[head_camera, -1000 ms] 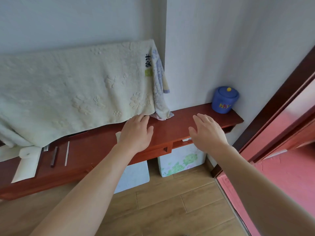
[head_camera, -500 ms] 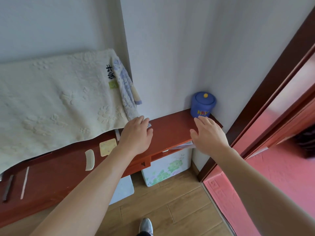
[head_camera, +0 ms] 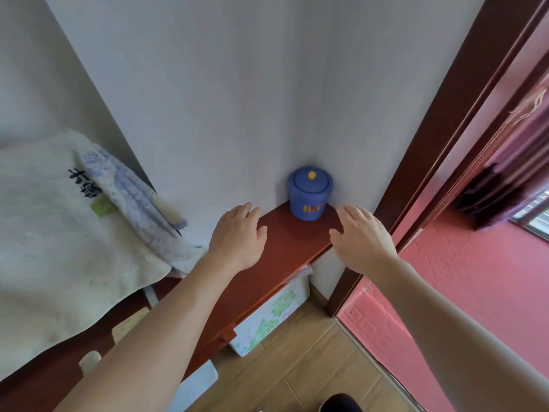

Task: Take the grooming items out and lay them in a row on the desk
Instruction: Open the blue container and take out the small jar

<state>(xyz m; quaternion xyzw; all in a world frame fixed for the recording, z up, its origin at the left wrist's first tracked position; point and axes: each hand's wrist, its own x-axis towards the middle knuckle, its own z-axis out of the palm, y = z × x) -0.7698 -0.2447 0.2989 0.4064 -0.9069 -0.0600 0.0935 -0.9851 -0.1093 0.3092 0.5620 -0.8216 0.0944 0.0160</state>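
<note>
Blue lidded jar point(head_camera: 310, 193) stands upright in a corner of the desk point(head_camera: 285, 242).

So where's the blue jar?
In the head view, the blue jar stands at the far right end of the desk, in the wall corner, just beyond and between the left hand and right hand.

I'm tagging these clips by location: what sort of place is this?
Likely a room in a home, beside a doorway: a red wooden desk against the wall, a draped towel, a blue lidded jar.

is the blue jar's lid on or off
On. The round lid with its yellow knob sits on the upright blue jar; both hands are open and apart from it.
</note>
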